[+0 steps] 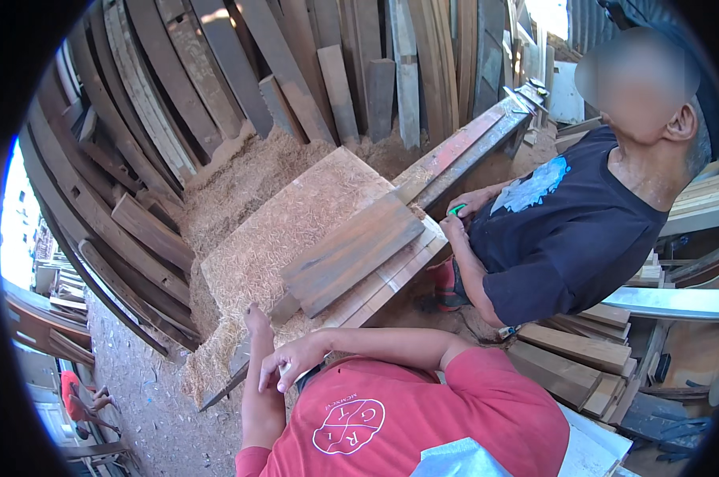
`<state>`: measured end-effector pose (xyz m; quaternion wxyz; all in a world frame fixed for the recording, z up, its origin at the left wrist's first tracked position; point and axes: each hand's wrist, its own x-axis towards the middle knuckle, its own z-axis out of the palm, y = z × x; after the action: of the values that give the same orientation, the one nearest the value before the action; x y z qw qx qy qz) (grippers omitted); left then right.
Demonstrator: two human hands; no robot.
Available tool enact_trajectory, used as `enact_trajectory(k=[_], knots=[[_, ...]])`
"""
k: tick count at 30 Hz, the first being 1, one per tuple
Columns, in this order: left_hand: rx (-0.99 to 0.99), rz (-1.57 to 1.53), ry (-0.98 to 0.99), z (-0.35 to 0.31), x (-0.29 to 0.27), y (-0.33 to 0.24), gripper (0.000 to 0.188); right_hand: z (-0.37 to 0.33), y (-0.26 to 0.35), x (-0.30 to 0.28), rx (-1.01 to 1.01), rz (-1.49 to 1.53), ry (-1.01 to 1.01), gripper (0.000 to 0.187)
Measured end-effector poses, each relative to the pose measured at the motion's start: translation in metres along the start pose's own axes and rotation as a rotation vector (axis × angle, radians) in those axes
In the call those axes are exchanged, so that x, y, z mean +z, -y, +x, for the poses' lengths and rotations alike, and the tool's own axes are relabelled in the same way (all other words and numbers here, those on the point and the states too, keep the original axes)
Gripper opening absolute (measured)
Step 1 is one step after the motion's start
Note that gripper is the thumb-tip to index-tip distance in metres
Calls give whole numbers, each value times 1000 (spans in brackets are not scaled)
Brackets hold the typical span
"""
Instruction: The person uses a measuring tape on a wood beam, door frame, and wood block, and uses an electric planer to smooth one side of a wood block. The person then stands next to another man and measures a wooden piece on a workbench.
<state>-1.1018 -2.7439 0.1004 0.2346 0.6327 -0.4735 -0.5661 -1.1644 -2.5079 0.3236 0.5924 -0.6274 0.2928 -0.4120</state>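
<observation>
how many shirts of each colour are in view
red shirts: 1
dark navy shirts: 1
total: 2

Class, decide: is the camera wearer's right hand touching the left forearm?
Touching. The head view shows the right hand draped across the left forearm, its fingers resting on the forearm with no gap.

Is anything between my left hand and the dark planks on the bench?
Only a small wood block and loose sawdust lie between the left hand and the dark planks; nothing taller. The right hand rests on the left forearm.
</observation>
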Motion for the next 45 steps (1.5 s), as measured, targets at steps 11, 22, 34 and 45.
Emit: enact_trajectory(k=[11, 22, 34, 45], knots=[[79, 74, -16, -15, -2, -4, 24, -5, -13, -5, 12, -67, 11, 62], [681, 960, -78, -64, -57, 2, 45, -90, -88, -16, 420, -259, -347, 62], [275, 1370, 166, -79, -78, 27, 97, -226, -159, 35, 1102, -196, -1090, 42], [344, 1312, 167, -65, -82, 36, 98, -214, -186, 8, 630, 644, -1656, 50]])
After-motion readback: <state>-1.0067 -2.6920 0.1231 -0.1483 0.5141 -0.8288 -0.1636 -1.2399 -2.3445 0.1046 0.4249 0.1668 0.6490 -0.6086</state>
